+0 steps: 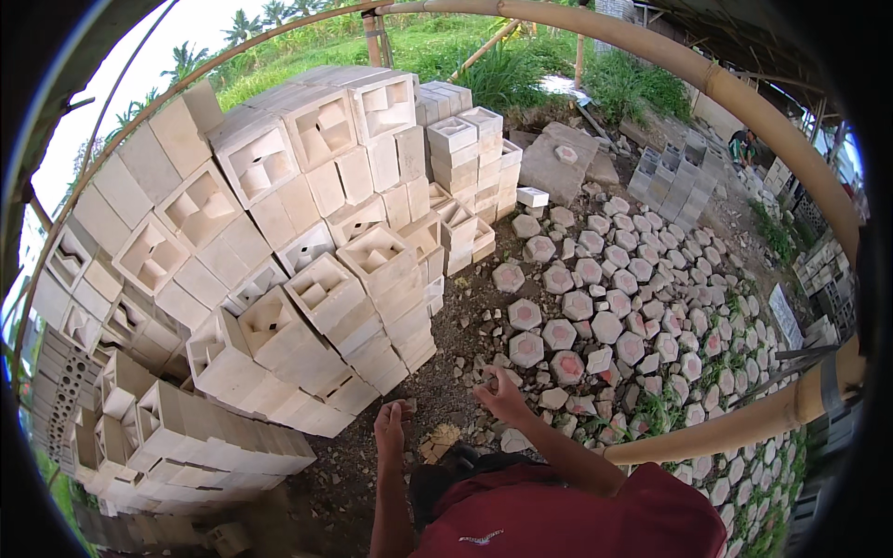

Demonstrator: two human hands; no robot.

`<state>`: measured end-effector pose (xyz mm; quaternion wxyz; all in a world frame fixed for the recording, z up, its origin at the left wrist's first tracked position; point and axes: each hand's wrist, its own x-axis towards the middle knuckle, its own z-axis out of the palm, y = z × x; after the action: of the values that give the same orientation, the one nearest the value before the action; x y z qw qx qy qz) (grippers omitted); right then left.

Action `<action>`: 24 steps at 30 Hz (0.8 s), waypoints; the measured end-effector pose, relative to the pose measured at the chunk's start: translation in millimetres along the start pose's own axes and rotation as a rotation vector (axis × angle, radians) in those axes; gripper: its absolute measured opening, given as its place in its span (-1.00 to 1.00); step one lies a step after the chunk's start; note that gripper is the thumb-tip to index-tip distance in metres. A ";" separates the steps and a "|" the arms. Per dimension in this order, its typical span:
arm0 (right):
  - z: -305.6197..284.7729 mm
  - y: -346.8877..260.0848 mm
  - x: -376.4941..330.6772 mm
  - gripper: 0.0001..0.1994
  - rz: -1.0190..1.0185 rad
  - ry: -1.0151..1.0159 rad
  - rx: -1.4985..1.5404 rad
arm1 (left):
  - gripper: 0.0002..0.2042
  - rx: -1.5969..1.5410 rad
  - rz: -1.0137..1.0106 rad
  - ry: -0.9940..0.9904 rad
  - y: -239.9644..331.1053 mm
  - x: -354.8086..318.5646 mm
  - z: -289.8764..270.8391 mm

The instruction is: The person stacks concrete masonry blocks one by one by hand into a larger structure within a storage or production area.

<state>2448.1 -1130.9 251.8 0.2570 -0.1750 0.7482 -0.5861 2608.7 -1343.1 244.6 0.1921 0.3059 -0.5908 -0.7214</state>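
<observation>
My left hand (392, 427) hangs in front of me with its fingers loosely curled in, and I see nothing in it. The nearest thing to it is the low corner of a tall stack of pale hollow concrete blocks (321, 288). To the right, my right hand (503, 395) is held over the ground, its fingers bent and drawn together, with no object showing. Beyond and beside it lie hexagonal paving stones (526, 349) with reddish centres, set apart on dark soil. Neither hand touches the blocks or the stones.
A bent bamboo pole (735, 437) crosses at my right, and another bamboo pole (651, 45) arches overhead. More blocks (200, 446) are stacked at the lower left. Grey blocks (677, 177) stand far right, near another person (744, 146). A flat slab (558, 166) lies behind the pavers.
</observation>
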 end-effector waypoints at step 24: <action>-81.3 -8.8 107.4 -0.54 0.139 0.996 0.152 | -0.68 0.349 -0.179 -0.963 46.8 291.0 240.0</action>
<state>2313.2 -1129.6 255.7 -0.0808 0.1949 0.7452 -0.6326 2229.3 -1363.3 255.2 -0.2178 0.0161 -0.6953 -0.6847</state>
